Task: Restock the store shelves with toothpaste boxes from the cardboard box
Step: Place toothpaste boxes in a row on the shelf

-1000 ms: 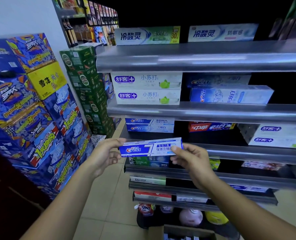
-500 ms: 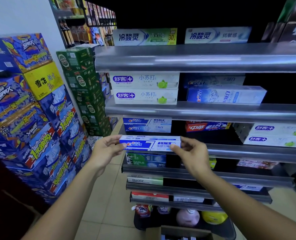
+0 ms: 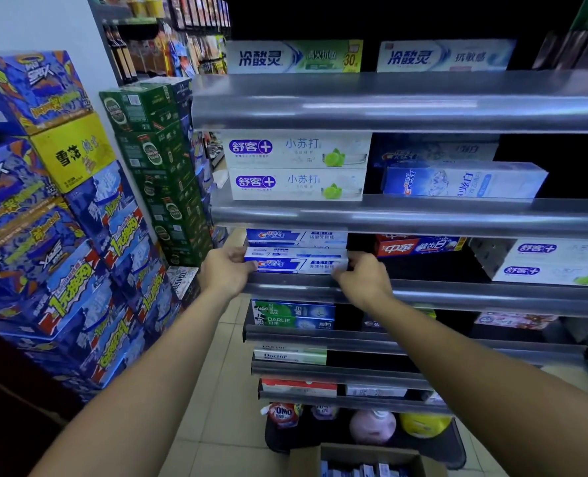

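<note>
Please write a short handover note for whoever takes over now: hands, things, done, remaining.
Left hand grips the left end of a toothpaste box. Right hand grips its right end.
The box is at the front of the shelf, before a stack of the same kind, not yet released.
Remaining: push it in, let go, then take more from the cardboard box on the floor below.

The left forearm [image 3: 141, 390] and the right forearm [image 3: 475, 366] are both bare along all of their visible length, from the lower edge of the view up to the wrists. The left hand [image 3: 225, 270] and the right hand [image 3: 365, 280] are bare as well. The fingers [image 3: 356, 259] are too soft in focus to show nails or marks.
</note>
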